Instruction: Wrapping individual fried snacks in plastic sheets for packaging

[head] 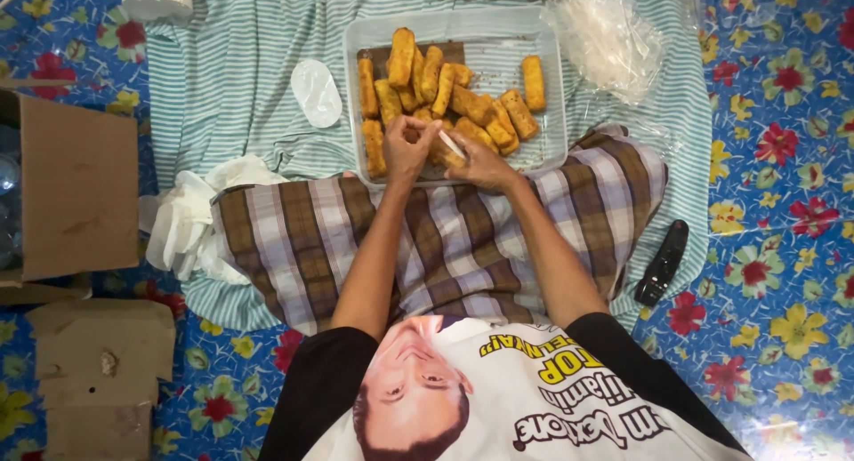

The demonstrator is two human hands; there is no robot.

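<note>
1. At the far left we saw an open cardboard box [76, 190] on the flowered floor mat [774, 248], with a flattened piece of cardboard [98, 376] below it; they lay well apart from the work, probably put aside.
2. Next to the box, a heap of white plastic bags [187, 216] rested against the left knee, near enough to be taken without stretching.
3. The person sat on a striped cloth [231, 79], which in our judgement kept the food off the mat. A small white lid [317, 93] lay on it, just beside the tray.
4. The clear plastic tray [556, 114] stood directly in front of the checked sarong [445, 239], so both arms reached it easily. It carried many fried golden rolls [463, 101], piled loosely.
5. The left hand [407, 148] was over the near edge of the tray, its fingers [425, 130] curled around something at the pile; we could not tell exactly what they pinched.
6. The right hand [480, 163] held one roll [442, 156] against the tray's near edge, fingers closed on it, with a thin white stick [452, 144] lying across them. This roll sat between both hands, touching them.
7. Further right lay a crumpled clear bag [609, 39], and a black remote control [663, 261] on the mat.
</note>
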